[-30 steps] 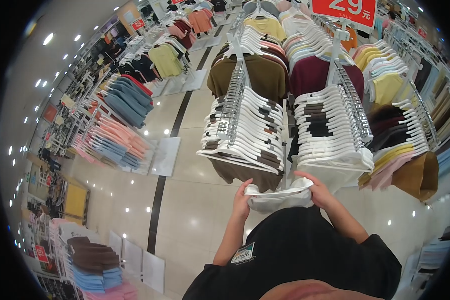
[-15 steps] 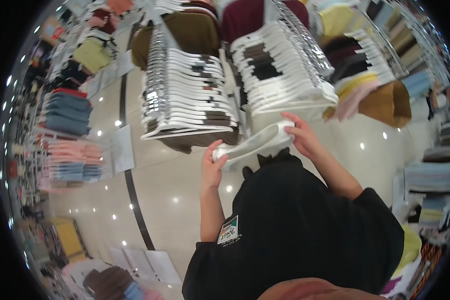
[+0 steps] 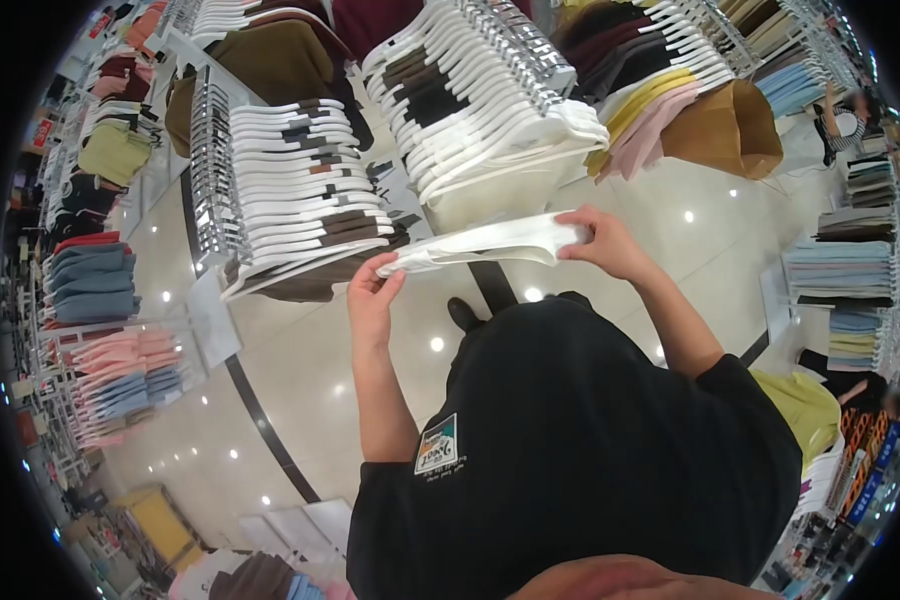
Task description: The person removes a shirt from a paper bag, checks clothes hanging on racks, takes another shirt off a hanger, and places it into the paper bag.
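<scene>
A white garment is stretched sideways in front of the body, its neck opening showing. My left hand pinches its left end between thumb and fingers. The right end is gripped by my right hand. Just beyond the garment, brown clothes on white hangers hang from a chrome rail at the left, close to my left hand. White clothes on hangers fill another rail beyond, towards the right. The garment's lower part is folded or hidden from view.
Yellow, pink and brown clothes hang at the upper right. Blue and pink clothes racks stand at the left. Folded stacks are on the right. One person is at the upper right, another at the right.
The view has turned right and downward, so the racks have shifted up and left. Both hands keep hold of the white garment, which is now stretched flatter and wider.
</scene>
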A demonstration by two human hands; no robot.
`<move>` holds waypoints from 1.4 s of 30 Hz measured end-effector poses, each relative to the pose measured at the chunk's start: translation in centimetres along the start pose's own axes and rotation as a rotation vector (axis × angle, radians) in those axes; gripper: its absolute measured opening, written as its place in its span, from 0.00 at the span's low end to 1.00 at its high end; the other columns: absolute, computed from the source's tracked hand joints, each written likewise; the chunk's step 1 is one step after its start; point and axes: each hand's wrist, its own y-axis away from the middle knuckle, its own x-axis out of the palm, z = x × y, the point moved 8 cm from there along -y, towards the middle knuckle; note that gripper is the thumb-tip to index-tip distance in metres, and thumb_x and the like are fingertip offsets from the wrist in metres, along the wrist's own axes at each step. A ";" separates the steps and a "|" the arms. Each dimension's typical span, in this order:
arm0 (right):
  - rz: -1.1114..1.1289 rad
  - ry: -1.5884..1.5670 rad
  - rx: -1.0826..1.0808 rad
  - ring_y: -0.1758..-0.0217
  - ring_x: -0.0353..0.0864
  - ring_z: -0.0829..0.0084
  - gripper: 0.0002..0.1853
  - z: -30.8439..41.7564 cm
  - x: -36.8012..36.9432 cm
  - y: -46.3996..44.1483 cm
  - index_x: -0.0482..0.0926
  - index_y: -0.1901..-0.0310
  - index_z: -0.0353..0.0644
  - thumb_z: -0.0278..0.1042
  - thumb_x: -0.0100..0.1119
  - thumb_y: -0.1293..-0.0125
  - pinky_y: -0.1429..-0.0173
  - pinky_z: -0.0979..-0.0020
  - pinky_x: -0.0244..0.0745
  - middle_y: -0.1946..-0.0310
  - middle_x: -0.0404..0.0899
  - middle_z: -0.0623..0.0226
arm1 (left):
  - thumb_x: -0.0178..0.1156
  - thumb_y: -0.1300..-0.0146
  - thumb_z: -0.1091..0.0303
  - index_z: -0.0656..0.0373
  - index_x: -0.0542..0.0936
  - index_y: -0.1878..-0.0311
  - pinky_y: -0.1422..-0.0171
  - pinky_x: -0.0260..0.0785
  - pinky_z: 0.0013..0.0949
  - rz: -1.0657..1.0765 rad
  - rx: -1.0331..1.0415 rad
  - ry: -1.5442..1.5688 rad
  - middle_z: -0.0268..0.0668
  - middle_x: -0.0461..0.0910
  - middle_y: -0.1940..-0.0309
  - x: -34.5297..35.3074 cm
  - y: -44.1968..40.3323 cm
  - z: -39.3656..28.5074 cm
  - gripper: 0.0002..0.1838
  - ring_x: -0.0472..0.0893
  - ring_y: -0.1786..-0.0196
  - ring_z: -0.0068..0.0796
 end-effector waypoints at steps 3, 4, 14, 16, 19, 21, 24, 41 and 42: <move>0.001 0.380 -0.151 0.50 0.82 0.60 0.28 -0.1 -0.5 1.0 0.82 0.42 0.41 0.32 0.77 0.46 0.43 0.63 0.75 0.52 0.81 0.59 | 0.70 0.37 0.75 0.62 0.82 0.43 0.52 0.70 0.22 -0.004 -0.012 -0.083 0.30 0.84 0.58 2.6 0.9 -0.1 0.18 0.78 0.59 0.15; -0.009 0.401 -0.172 0.49 0.81 0.55 0.26 -1.3 -0.7 1.0 0.84 0.44 0.42 0.32 0.77 0.47 0.42 0.61 0.76 0.52 0.80 0.57 | 0.70 0.37 0.75 0.62 0.82 0.43 0.52 0.70 0.22 -0.003 -0.012 -0.086 0.30 0.84 0.58 3.6 1.2 0.3 0.18 0.78 0.59 0.15; -0.237 0.447 -0.196 0.50 0.82 0.51 0.10 -9.4 -8.2 1.7 0.85 0.60 0.40 0.25 0.69 0.46 0.46 0.57 0.78 0.51 0.81 0.57 | 0.70 0.39 0.69 0.63 0.84 0.49 0.46 0.74 0.35 -0.152 0.046 -0.872 0.45 0.87 0.59 11.6 5.5 4.3 0.16 0.85 0.56 0.38; -0.334 0.393 -0.316 0.51 0.82 0.52 0.09 -9.0 -9.2 2.4 0.84 0.61 0.39 0.25 0.69 0.45 0.46 0.57 0.78 0.51 0.82 0.58 | 0.70 0.39 0.69 0.64 0.84 0.52 0.45 0.74 0.36 -0.163 -0.001 -0.900 0.46 0.87 0.59 12.5 5.7 4.8 0.14 0.85 0.56 0.41; -0.428 0.231 -0.455 0.55 0.83 0.54 0.07 -8.7 -10.2 2.9 0.84 0.62 0.37 0.28 0.68 0.42 0.51 0.58 0.77 0.54 0.84 0.57 | 0.69 0.38 0.68 0.66 0.81 0.59 0.46 0.74 0.37 -0.224 0.294 -0.920 0.44 0.86 0.64 14.0 6.0 3.1 0.10 0.85 0.57 0.44; -0.411 0.113 -0.462 0.60 0.84 0.54 0.08 -8.3 -10.7 3.2 0.84 0.62 0.38 0.32 0.67 0.40 0.56 0.58 0.77 0.57 0.85 0.54 | 0.67 0.35 0.68 0.66 0.77 0.64 0.50 0.72 0.36 -0.205 0.482 -0.944 0.40 0.81 0.70 15.8 6.4 1.6 0.11 0.81 0.63 0.36; -0.278 0.056 -0.052 0.74 0.78 0.56 0.11 -11.2 -10.8 3.0 0.84 0.62 0.37 0.38 0.65 0.33 0.65 0.60 0.72 0.73 0.82 0.55 | 0.65 0.32 0.67 0.65 0.77 0.64 0.58 0.68 0.31 -0.111 0.119 -0.738 0.37 0.77 0.74 18.2 6.4 3.0 0.11 0.73 0.68 0.25; -0.035 -0.410 -0.138 0.72 0.69 0.75 0.15 -13.0 -10.2 9.9 0.80 0.58 0.35 0.41 0.54 0.23 0.65 0.66 0.68 0.76 0.74 0.65 | 0.61 0.30 0.73 0.65 0.81 0.58 0.62 0.71 0.26 0.228 0.252 -0.614 0.34 0.82 0.68 39.9 9.0 8.0 0.04 0.78 0.67 0.19; -0.037 -0.459 -0.158 0.72 0.70 0.76 0.15 -13.4 -10.7 10.4 0.80 0.57 0.35 0.42 0.56 0.24 0.65 0.67 0.69 0.76 0.75 0.66 | 0.61 0.30 0.74 0.65 0.81 0.58 0.61 0.71 0.27 0.241 0.242 -0.596 0.35 0.82 0.67 40.4 8.9 8.6 0.04 0.79 0.65 0.20</move>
